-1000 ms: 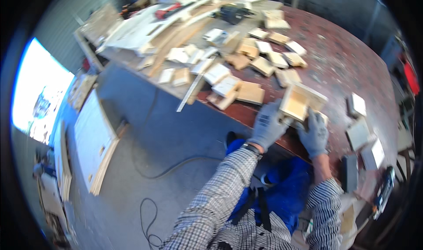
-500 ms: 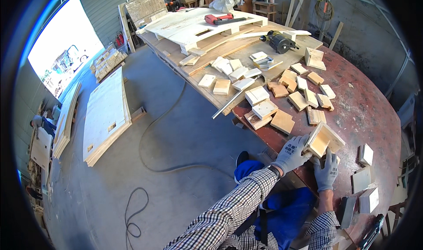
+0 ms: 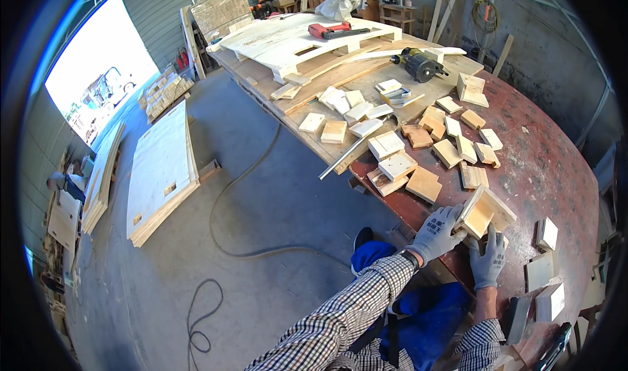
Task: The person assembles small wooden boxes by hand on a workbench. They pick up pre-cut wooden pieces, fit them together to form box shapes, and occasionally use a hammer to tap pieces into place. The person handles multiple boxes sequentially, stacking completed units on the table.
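Near the table's front edge, a small box-shaped piece of joined wooden blocks (image 3: pixel 498 209) is tilted up between my hands. My left hand (image 3: pixel 437 232), in a grey work glove, grips its left side with the fingers closed. From the near side my right hand (image 3: pixel 488 261), gloved alike, holds its lower edge between thumb and fingers. Part of another pale block shows under the right fingers, mostly hidden. Beyond my hands lie several loose wooden blocks, among them a notched one (image 3: pixel 424 185) and a pale one (image 3: pixel 398 166).
Blocks (image 3: pixel 547 234) and a dark block (image 3: pixel 517 320) lie right on the reddish table (image 3: pixel 546 162). Farther off are a power tool (image 3: pixel 418 65), a metal rod (image 3: pixel 347 155) and a red nail gun (image 3: pixel 330 30) on a pallet (image 3: pixel 275 44). A hose (image 3: pixel 216 220) crosses the floor; panels (image 3: pixel 160 168) lean left.
Both hands keep hold of the wooden piece, with hardly any movement. The whole view has shifted slightly, so things appear a little farther right.
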A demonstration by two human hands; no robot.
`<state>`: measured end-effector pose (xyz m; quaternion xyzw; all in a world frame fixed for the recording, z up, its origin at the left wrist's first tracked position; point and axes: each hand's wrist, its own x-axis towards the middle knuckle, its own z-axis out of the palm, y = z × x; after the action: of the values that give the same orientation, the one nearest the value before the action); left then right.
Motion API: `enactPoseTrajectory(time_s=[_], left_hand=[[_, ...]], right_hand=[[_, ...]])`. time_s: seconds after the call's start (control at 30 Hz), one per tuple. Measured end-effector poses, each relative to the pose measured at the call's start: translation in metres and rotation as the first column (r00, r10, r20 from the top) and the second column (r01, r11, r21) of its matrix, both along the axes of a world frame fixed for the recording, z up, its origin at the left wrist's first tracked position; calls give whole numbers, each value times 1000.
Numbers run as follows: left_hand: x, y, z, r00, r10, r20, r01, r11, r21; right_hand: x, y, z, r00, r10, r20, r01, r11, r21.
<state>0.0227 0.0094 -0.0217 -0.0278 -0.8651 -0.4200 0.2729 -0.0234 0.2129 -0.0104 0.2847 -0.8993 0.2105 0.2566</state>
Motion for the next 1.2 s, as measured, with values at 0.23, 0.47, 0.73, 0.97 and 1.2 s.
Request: enactPoseTrajectory(time_s=[0.23,0.47,0.73,0.97,1.2], left_hand=[[1,1,3,1000,15,-1,-15,1000,-20],[0,1,0,1000,16,-9,-16,1000,0],[1,0,2,1000,6,-14,-6,1000,0],[2,1,2,1000,11,-15,-11,1000,1],[2,1,1,1000,9,-4,-9,1000,-1]], right_hand=[[-1,1,-2,1000,-16,18,16,1000,-1],[-3,2,-5,997,-30,65,31,999,-11],[-2,1,-5,999,-31,34,31,1000,-6],[-1,1,-3,999,-23,44,23,1000,-14],[-1,2,-3,998,-24,57,25,1000,-18]])
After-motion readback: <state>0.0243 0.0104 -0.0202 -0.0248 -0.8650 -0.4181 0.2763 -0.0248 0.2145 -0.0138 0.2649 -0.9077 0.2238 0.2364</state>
